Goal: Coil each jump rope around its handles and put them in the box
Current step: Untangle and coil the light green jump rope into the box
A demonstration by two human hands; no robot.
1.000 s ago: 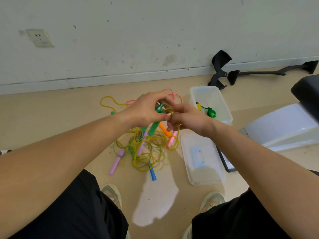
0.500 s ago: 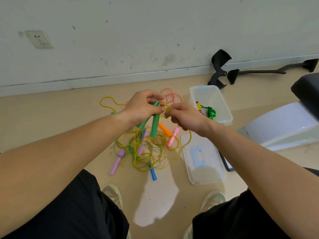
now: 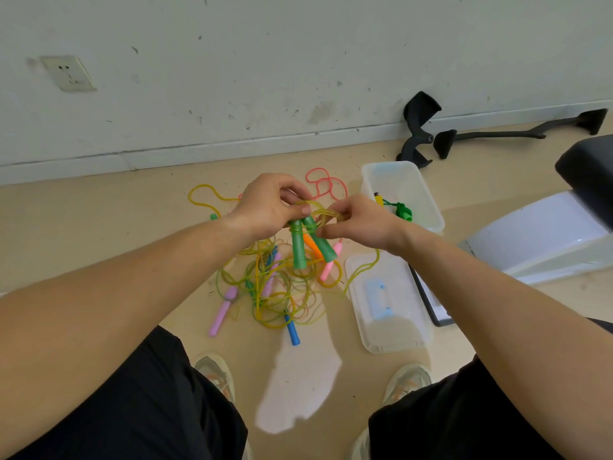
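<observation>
The person's left hand point(image 3: 268, 207) is clenched round the upper ends of two green plastic jump-rope handles point(image 3: 300, 249), thumb pressed across them. The handles hang down from the fist and splay slightly apart at their lower tips. A few turns of thin translucent yellow rope point(image 3: 323, 214) circle the handles just under the thumb. Immediately to the right of that grip, the right hand point(image 3: 361, 224) pinches a bunch of the same rope's loops between thumb and fingertips.

Below the held handles, a loose tangle of coloured ropes point(image 3: 282, 293) lies on the tan floor, with a lilac handle point(image 3: 221, 312), a blue handle point(image 3: 293, 332), a pink handle point(image 3: 330, 263) and an orange handle point(image 3: 313, 245) among it.

Beyond the right hand stands a clear plastic box point(image 3: 396, 180) holding a coiled green rope point(image 3: 403, 210). Under the right wrist lies the box's clear lid point(image 3: 398, 333), and a strand of the yellow rope trails over its near corner.
</observation>
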